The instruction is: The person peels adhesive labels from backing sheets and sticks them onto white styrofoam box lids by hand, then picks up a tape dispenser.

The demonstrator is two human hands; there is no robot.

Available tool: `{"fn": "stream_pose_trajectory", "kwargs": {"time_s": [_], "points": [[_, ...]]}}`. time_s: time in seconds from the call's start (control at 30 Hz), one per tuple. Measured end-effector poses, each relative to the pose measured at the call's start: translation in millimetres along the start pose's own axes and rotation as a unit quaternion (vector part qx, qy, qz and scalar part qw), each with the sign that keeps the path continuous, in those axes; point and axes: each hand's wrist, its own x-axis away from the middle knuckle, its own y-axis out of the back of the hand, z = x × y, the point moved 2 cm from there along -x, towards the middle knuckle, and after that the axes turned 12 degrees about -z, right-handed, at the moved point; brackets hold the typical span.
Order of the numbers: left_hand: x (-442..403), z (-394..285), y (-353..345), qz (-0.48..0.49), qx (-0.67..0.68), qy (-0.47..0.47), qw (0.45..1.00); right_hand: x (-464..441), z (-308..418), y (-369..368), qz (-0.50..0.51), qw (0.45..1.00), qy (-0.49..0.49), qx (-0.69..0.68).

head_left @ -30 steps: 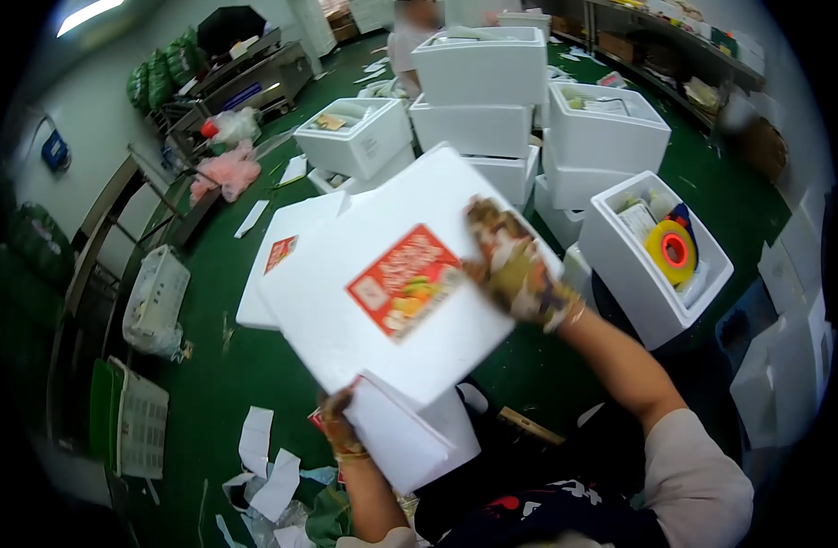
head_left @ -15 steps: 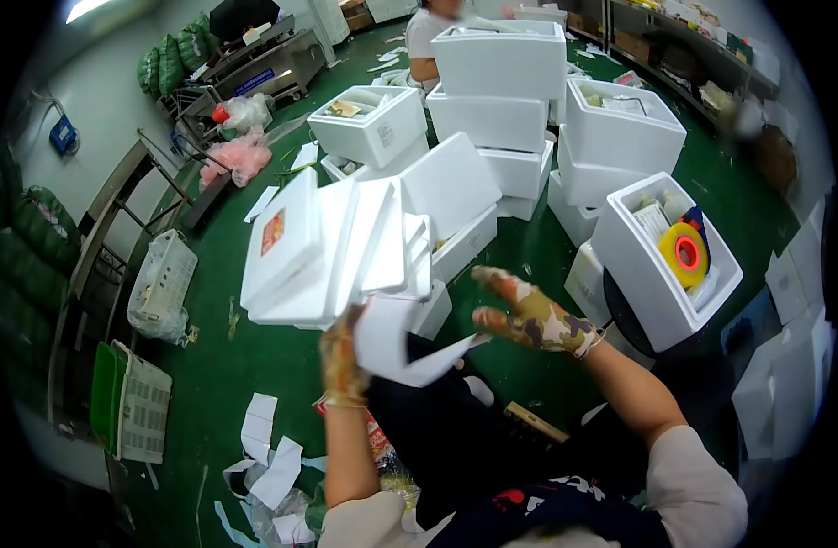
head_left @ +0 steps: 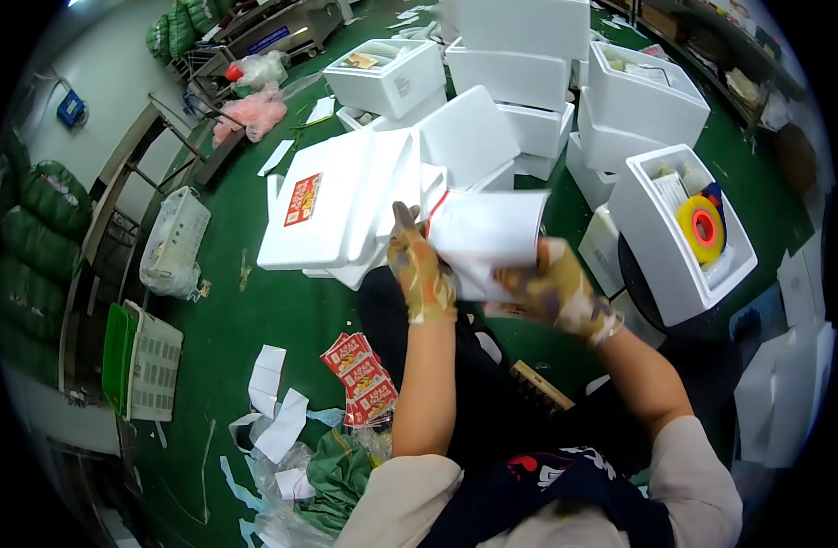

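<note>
A white sheet (head_left: 487,224) with a red strip along its left edge is bent between my two hands, above my lap. It looks like a sticker label sheet, its back towards me. My left hand (head_left: 423,269), in a camouflage-patterned glove, grips its left side with the thumb up. My right hand (head_left: 561,288), gloved alike and smeared by motion, closes on its lower right part. Just beyond my left hand lie stacked white foam lids (head_left: 346,196); the top one bears a red label (head_left: 303,199). Red printed label sheets (head_left: 360,379) lie on the floor by my left forearm.
Stacked white foam boxes (head_left: 515,78) stand ahead. At the right, an open foam box (head_left: 634,215) holds a yellow tape roll (head_left: 700,228). Plastic crates (head_left: 154,370) stand left. Paper scraps (head_left: 282,425) and a green bag (head_left: 332,479) litter the green floor.
My right hand has come in from the right, fingers spread before, and now meets the sheet. My left hand has moved right and up with the sheet. The view has tilted down.
</note>
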Motion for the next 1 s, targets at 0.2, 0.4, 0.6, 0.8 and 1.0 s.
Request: {"fn": "stream_pose_trajectory", "kwargs": {"time_s": [0.2,0.4,0.6,0.8,1.0], "points": [[37.3,23.0,48.5,0.227,-0.088,0.178,0.953,-54.1,27.5,45.3,-0.021,0.988,0.012,0.150],[44.8,33.3,47.2,0.140,-0.106,0.097,0.980,-43.8,-13.6,27.1,-0.269,0.840,0.317,0.350],[53.1,43.5,41.8,0.070,-0.019,0.051,0.996,13.7,-29.7,-5.5,-0.097,0.950,0.178,0.237],[75.3,32.2,41.5,0.067,-0.083,-0.024,0.994,15.4,-27.1,-6.0,-0.108,0.905,0.251,0.326],[82.3,25.0,39.3,0.058,-0.080,-0.105,0.990,21.1,-20.5,-5.2,-0.141,0.895,0.266,0.328]]}}
